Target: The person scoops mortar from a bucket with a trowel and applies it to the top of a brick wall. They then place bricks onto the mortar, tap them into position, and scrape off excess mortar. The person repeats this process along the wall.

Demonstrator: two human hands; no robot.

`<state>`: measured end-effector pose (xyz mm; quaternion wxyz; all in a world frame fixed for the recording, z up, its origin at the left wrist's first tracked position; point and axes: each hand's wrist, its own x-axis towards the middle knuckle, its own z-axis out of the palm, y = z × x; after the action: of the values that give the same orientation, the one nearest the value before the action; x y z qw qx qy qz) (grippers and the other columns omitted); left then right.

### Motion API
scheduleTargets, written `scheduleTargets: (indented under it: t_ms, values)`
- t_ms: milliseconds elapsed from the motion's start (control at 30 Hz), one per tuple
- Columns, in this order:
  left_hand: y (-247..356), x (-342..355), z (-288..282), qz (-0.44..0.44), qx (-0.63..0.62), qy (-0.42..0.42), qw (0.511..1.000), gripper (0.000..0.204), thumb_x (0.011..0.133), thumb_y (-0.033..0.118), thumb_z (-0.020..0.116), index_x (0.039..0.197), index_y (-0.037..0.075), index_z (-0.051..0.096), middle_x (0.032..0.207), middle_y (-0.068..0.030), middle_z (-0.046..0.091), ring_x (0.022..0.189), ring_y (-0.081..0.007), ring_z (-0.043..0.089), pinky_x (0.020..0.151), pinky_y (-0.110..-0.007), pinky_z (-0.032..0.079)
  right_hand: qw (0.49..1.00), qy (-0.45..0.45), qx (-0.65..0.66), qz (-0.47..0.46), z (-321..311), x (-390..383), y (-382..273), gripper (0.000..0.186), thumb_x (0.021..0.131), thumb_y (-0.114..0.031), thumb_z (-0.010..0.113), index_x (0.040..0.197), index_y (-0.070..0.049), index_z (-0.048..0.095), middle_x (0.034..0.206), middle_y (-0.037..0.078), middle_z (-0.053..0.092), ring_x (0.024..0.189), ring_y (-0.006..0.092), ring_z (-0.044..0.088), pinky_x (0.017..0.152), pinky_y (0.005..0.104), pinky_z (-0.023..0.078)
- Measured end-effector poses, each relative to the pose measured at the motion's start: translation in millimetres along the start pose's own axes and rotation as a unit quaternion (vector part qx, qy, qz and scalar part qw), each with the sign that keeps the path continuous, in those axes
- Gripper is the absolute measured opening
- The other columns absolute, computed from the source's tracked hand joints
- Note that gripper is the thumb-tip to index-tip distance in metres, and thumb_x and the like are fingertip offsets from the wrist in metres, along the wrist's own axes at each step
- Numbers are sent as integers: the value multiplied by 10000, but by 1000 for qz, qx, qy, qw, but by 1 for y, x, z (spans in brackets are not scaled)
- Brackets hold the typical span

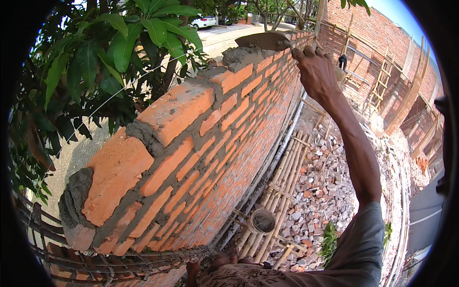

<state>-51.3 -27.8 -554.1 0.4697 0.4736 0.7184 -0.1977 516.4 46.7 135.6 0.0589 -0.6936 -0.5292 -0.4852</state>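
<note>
My right hand (313, 69) reaches far along the top of a brick wall (210, 148), its fingers closed around the handle of a trowel (263, 41). The trowel's broad blade lies over a heap of wet grey mortar (237, 56) on the top course. Nearer to me, a top brick (178, 109) and a rough end brick (119, 172) have mortar between them, and a thick lump of mortar (76, 196) clings to the wall's near end. At the lower edge, a bit of brown skin (192, 271) may be my left hand; its fingers cannot be made out.
A bamboo platform (282, 191) runs along the wall below, bearing a bucket (252, 226) with mortar inside. Broken brick rubble (315, 186) lies beside it. Steel bars (95, 263) cross the lower left. Leafy branches (91, 62) and a taut string (112, 95) hang left.
</note>
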Motion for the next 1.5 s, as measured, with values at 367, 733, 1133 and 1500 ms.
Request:
scheduleTargets:
  t_ms: [367, 733, 1133, 1500]
  values:
    - [-7, 4, 2, 26, -81, 57, 995, 440, 907, 296, 679, 1067, -107, 606, 707, -141, 602, 589, -241, 585, 599, -441, 480, 999, -16, -41, -13, 14, -1, -17, 316, 841, -26, 573, 1147, 54, 576, 1041, 218, 602, 960, 393, 645, 855, 517, 498]
    - [-2, -11, -3, -30, -73, 18, 997, 584, 919, 340, 663, 1241, -133, 547, 1158, -257, 637, 985, -332, 669, 790, -452, 552, 995, -5, -97, -6, 63, 15, -7, 233, 778, -33, 660, 992, 59, 653, 938, 206, 637, 894, 377, 658, 752, 476, 505]
    - [-15, 31, 7, -36, -47, 31, 998, 652, 904, 364, 663, 1327, -108, 508, 1060, -217, 659, 885, -302, 654, 792, -483, 536, 987, -96, -130, -18, 65, 34, -7, 254, 851, -36, 574, 1073, 82, 608, 984, 211, 627, 938, 357, 639, 799, 459, 496]
    - [10, 23, -2, 26, -39, 113, 993, 655, 877, 393, 660, 1214, -156, 546, 1168, -295, 631, 1076, -380, 633, 894, -475, 537, 987, 36, -126, -97, 5, -2, -35, 286, 842, -68, 611, 1087, 77, 634, 936, 170, 614, 893, 301, 616, 788, 435, 489]
